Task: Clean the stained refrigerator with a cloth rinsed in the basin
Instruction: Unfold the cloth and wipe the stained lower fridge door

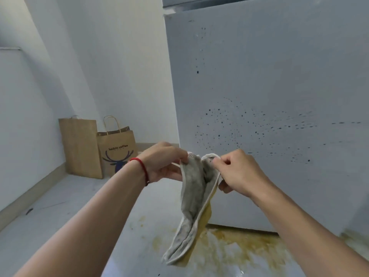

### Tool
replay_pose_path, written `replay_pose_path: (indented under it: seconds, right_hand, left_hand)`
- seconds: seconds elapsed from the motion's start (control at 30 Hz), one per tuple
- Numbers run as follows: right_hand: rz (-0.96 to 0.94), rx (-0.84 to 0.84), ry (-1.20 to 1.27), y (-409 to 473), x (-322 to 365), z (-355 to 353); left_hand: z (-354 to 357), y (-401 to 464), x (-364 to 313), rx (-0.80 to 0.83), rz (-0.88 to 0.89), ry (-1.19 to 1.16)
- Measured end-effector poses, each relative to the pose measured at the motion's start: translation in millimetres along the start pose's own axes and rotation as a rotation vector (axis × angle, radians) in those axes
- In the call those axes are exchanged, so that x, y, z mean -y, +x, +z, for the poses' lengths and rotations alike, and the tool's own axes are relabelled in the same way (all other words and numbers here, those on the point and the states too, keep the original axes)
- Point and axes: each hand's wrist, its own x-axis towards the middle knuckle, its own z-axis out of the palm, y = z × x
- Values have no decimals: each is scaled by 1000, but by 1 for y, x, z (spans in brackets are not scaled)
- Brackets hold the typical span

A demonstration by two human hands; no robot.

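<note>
Lower left of frame: two brown paper bags (99,148) stand against the wall, well apart from the work.

Centre: left hand (165,162), red cord on the wrist, fingers curled and pinching the top left corner of the cloth (194,200). The thumb looks to sit under the hem, though the fold hides it.

Just right of centre: right hand (237,170) pinches the opposite top edge, fingertips pressed together on the white trim. The two hands are near each other, level, with the cloth's top edge slack between them.

The cloth hangs below both sets of fingers, long axis running down and slightly leftward toward lower centre. It is doubled lengthwise, grey face out, with a yellow side showing along its right edge.

Right half of frame: refrigerator (279,96), door face peppered with dark specks, the thickest band just above and right of the right hand. That hand is the nearer one to the door; the cloth itself is not touching it.

Bottom centre to right: yellowish stain (235,248) on the floor at the refrigerator's foot. No basin in view.

Judged: the cloth is being opened or refolded ahead of a wipe, which would go up and rightward.
</note>
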Motion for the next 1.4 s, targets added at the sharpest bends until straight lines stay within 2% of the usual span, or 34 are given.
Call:
replay_pose_path:
  seconds: [0.17, 0.2, 0.27, 0.47, 0.57, 0.7, 0.77, 0.87, 0.9, 1.0, 1.03, 1.07, 1.13, 1.2, 1.27, 1.33, 1.4]
  right_hand:
    - [112, -22, 124, -14, -10, -32]
    - [103, -31, 97, -14, -11, -33]
    - [51, -48, 0, -13, -8, -30]
    - [-36, -73, -72, -14, 3, -34]
    - [-55, -89, -54, -13, -2, -39]
    - [-84, 68, 150, -13, -15, -43]
    - [-55, 212, 316, -14, -21, -51]
    - [-77, 455, 472, -22, -27, -77]
    - [-96, 430, 414, -23, -32, -84]
    - [-120, 45, 23, -14, -56, -95]
    - [-102, -11, -34, -12, -65, -97]
    - [-63, 37, 5, -13, -73, -97]
    - [29, 226, 363, -13, -87, -92]
    - [66, 302, 686, -11, -94, -85]
    - [24, 274, 730, -11, -95, -90]
    - [-77, 219, 642, -11, -93, -97]
    - [-159, 120, 585, -10, -85, -103]
  left_hand:
    - [64, 10, -2, 32, 202, 112]
    - [75, 11, 1, 48, 222, 115]
    - [88, 13, 6, -34, 286, 115]
    - [83, 16, 9, -172, 290, -92]
    - [84, 14, 8, -146, 278, -141]
    - [93, 6, 6, -31, 283, -64]
    - [90, 1, 3, 92, 267, -95]
    - [85, -4, 5, 212, 382, -21]
    - [84, -3, 7, 193, 421, -7]
    - [82, 1, 8, 169, 498, 16]
    - [80, 2, 6, 195, 515, 30]
    - [79, 1, 4, 233, 533, 49]
    - [77, 1, 1, 316, 576, 104]
    - [72, 1, 1, 346, 597, 154]
    - [70, 4, 3, 299, 585, 194]
    - [65, 8, 9, 202, 545, 238]
    - [61, 10, 15, 192, 494, 218]
